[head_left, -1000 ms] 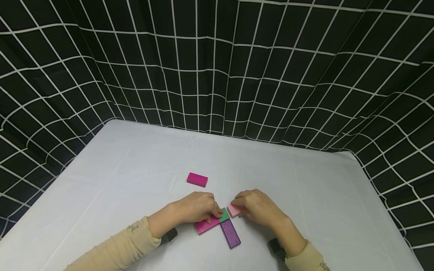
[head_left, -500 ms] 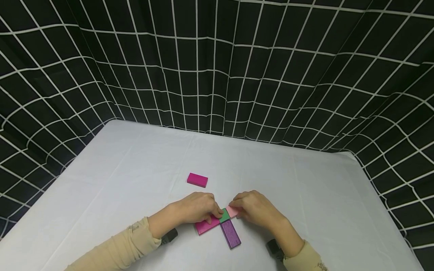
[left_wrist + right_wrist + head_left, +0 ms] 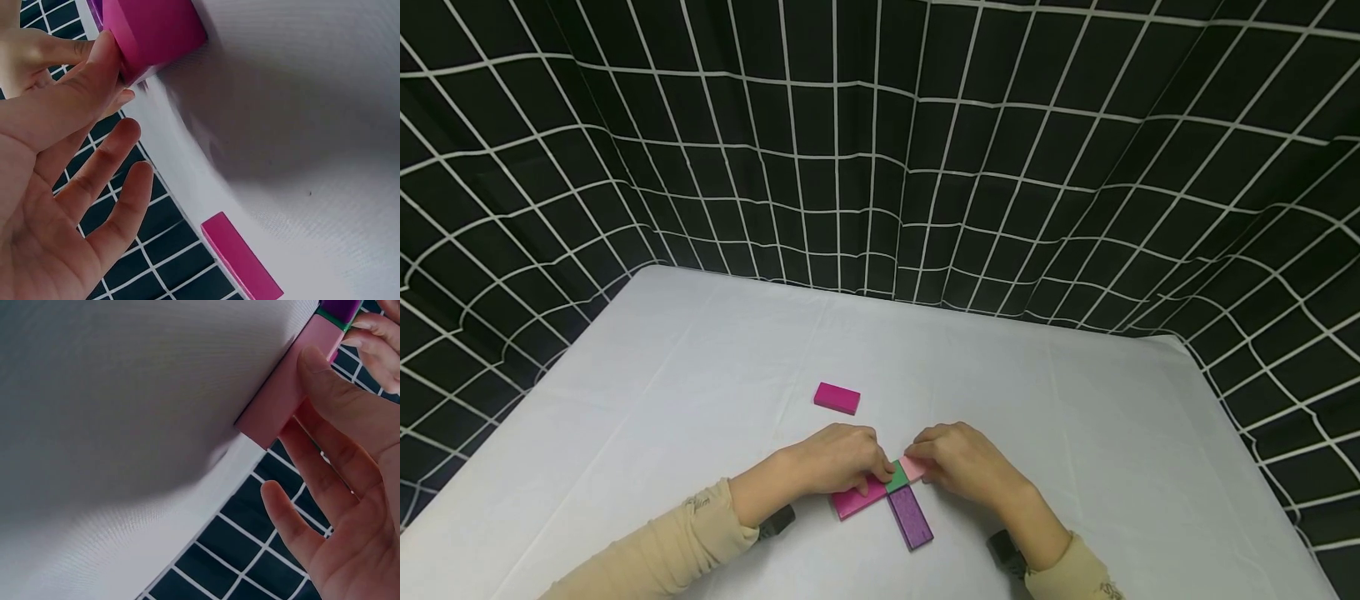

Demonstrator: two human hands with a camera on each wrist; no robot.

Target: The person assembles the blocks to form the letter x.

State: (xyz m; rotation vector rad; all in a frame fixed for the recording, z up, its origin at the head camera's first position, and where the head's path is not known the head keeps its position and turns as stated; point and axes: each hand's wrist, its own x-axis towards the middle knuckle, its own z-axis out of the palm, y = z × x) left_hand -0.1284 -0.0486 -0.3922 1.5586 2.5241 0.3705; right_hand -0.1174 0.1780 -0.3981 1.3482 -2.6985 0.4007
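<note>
Several flat rectangular blocks lie joined on the white cloth in the head view. My left hand [image 3: 838, 458] holds the magenta block [image 3: 853, 503], thumb against its side and fingertips at the small green block [image 3: 897, 478] beside it. In the left wrist view the thumb [image 3: 103, 59] touches the magenta block's edge. From the other side, my right hand [image 3: 966, 460] pinches a light pink block [image 3: 281, 387] between thumb and fingers, its end against the green one. The purple block [image 3: 911, 518] meets the green block's near side, untouched by either hand.
A separate dark-pink block [image 3: 837, 398] lies farther back on the white-covered table [image 3: 700, 358]. Black curtain [image 3: 865, 150] with a white grid surrounds the table's back and sides. Dark wrist cameras [image 3: 777, 522] hang under both wrists.
My right hand has brought the light pink block left against the green block, closing the gap seen a second ago. The left hand has barely moved.
</note>
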